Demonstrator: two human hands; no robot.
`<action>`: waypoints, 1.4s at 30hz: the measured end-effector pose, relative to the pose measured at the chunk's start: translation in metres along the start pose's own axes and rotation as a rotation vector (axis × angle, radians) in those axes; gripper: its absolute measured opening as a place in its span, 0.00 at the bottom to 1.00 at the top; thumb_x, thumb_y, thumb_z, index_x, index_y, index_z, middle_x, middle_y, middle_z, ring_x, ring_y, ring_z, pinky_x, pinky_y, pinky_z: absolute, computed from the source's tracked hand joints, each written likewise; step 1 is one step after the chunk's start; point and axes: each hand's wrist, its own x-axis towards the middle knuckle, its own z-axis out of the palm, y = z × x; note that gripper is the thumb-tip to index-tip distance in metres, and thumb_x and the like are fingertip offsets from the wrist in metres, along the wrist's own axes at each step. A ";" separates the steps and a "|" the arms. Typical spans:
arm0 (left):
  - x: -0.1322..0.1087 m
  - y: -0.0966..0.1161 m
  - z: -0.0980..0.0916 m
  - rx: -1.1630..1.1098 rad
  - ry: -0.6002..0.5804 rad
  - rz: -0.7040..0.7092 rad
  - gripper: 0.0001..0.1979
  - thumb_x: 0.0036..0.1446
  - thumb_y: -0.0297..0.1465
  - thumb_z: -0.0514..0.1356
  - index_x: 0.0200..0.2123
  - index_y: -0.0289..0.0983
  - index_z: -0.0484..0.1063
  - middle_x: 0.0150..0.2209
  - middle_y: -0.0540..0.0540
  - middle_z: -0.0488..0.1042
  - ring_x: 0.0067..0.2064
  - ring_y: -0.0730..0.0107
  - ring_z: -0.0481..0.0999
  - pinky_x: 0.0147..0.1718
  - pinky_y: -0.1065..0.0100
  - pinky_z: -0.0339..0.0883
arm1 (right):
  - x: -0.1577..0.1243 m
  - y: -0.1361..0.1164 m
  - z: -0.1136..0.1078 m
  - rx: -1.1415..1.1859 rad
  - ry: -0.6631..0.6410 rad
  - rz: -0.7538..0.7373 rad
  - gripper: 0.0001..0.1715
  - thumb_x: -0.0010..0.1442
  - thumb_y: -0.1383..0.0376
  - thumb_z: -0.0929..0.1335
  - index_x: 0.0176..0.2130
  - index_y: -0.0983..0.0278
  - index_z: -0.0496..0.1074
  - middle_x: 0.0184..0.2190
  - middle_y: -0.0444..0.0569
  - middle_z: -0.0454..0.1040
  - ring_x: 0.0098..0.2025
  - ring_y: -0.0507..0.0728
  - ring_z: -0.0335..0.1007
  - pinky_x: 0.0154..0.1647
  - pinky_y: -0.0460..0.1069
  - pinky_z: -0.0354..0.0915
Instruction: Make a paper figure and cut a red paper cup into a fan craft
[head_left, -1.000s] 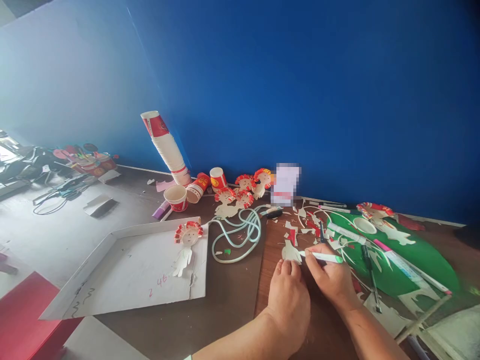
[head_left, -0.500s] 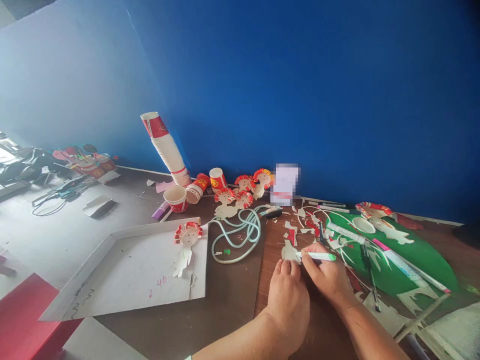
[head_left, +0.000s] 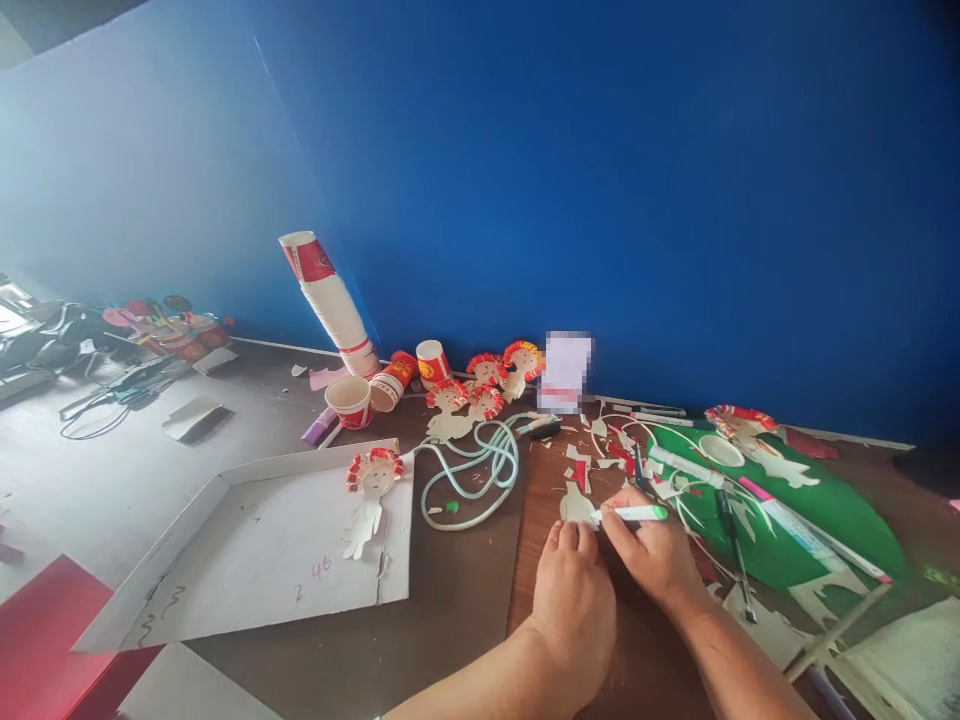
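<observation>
A small pale paper cutout with a narrow neck lies on the brown tabletop. Along its lower edge, the curled fingers of my left hand press it down. My right hand grips a white marker with a green end. The marker's tip is at the cutout's right side; whether it touches the paper is hard to make out. Red and white paper scraps are strewn just beyond both hands. On the right, a green round sheet carries more markers, a black pen and cut strips.
Finished-looking paper figures with red curled fringes lean near the blue wall. A tall leaning stack of paper cups stands at back left. A white box lid holds one figure. A coiled pale cable lies between.
The camera view has shifted slightly. Both hands stay almost in place, with the marker still against or just over the cutout's right side.
</observation>
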 end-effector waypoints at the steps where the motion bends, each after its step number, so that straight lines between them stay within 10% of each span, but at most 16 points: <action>1: 0.000 0.000 0.000 0.000 -0.003 0.003 0.24 0.60 0.34 0.52 0.57 0.27 0.66 0.56 0.35 0.66 0.57 0.55 0.63 0.59 0.57 0.55 | 0.000 0.000 0.000 0.000 0.000 -0.004 0.11 0.61 0.58 0.62 0.29 0.59 0.64 0.25 0.44 0.73 0.29 0.56 0.70 0.33 0.48 0.61; 42: 0.001 0.002 -0.003 0.014 0.041 0.000 0.23 0.57 0.32 0.56 0.54 0.28 0.70 0.55 0.36 0.68 0.55 0.58 0.65 0.58 0.59 0.58 | 0.000 -0.018 -0.005 0.152 0.072 -0.038 0.09 0.60 0.59 0.64 0.33 0.61 0.69 0.29 0.47 0.75 0.32 0.56 0.72 0.35 0.48 0.66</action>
